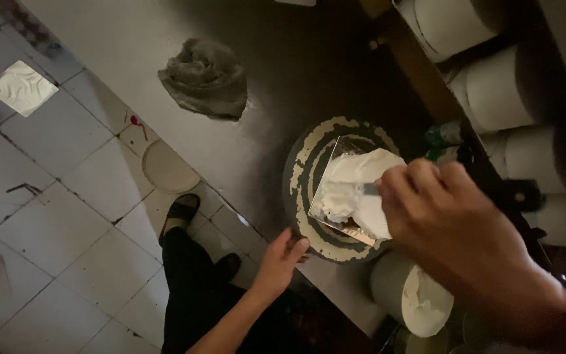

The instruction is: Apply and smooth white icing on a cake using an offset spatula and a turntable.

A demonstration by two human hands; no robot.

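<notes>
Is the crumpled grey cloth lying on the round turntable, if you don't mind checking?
No, the grey cloth lies on the dark table, well apart from the turntable that the left hand touches.

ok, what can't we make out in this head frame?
- Tool in the right hand: only a short metal stub shows; the hand covers the rest.
- Cake under the white cream: hidden by the cream.
- Left hand fingertips at the turntable rim: lost in shadow.
- White tubs, top right: cut off by the frame edge.
</notes>
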